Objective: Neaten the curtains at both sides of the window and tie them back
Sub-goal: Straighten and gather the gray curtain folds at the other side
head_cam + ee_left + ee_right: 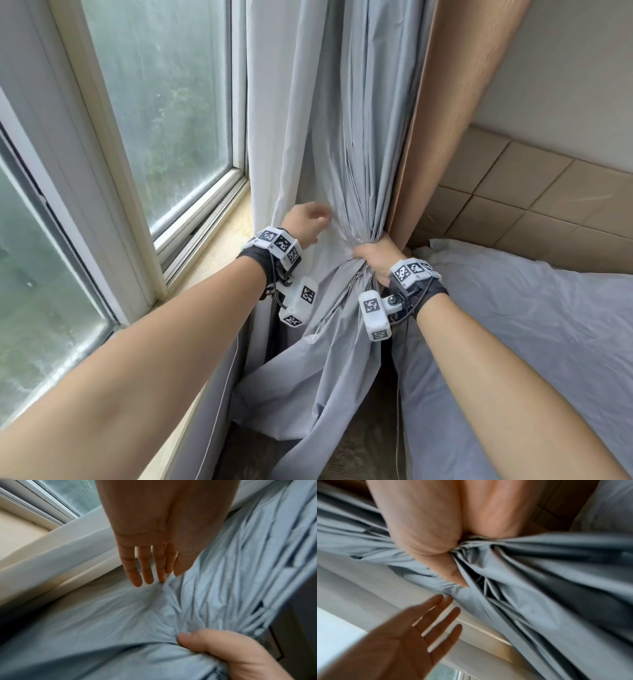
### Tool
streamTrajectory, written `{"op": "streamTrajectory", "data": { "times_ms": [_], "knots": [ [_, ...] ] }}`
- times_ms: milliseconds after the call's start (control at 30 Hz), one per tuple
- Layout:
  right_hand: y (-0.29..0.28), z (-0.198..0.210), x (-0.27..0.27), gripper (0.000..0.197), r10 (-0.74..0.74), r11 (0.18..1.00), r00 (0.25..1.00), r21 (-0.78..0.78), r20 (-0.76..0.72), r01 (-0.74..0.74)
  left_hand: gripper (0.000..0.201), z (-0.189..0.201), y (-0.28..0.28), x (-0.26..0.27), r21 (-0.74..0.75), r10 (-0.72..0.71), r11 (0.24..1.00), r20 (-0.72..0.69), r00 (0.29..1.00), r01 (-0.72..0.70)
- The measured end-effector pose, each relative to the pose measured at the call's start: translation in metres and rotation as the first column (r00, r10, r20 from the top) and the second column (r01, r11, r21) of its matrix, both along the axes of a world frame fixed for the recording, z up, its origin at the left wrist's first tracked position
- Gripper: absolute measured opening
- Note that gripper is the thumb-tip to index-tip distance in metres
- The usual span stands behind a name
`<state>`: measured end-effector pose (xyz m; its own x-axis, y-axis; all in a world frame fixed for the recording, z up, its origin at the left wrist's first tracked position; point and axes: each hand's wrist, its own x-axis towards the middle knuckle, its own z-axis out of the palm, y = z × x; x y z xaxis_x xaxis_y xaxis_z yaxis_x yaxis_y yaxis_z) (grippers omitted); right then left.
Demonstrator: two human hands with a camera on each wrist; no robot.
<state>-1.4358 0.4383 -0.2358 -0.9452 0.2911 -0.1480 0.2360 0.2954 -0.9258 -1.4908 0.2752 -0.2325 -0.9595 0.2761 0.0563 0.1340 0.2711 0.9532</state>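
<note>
Curtain [342, 137], grey, hangs at the window's right side between the window frame [239, 102] and a wooden panel [455, 85], bunched at mid-height. Right hand [373, 255] grips the gathered folds, fingers curled round them; left hand [305, 219] lies beside the bundle with fingers [135, 574] straight and spread, tips at the cloth. Gathering looks nearly done, loose cloth still left of the fist; no tie-back visible, tying remains, other side out of view
</note>
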Motion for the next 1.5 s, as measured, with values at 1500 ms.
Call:
{"op": "streamTrajectory", "data": {
  "times_ms": [1500],
  "knots": [
    [0.002, 0.006, -0.015, 0.011, -0.113, 0.993, 0.988, 0.052, 0.102, 0.108, 0.024, -0.01, -0.008, 0.007, -0.021, -0.142, 0.989, 0.123, 0.982, 0.146]
  ]
}}
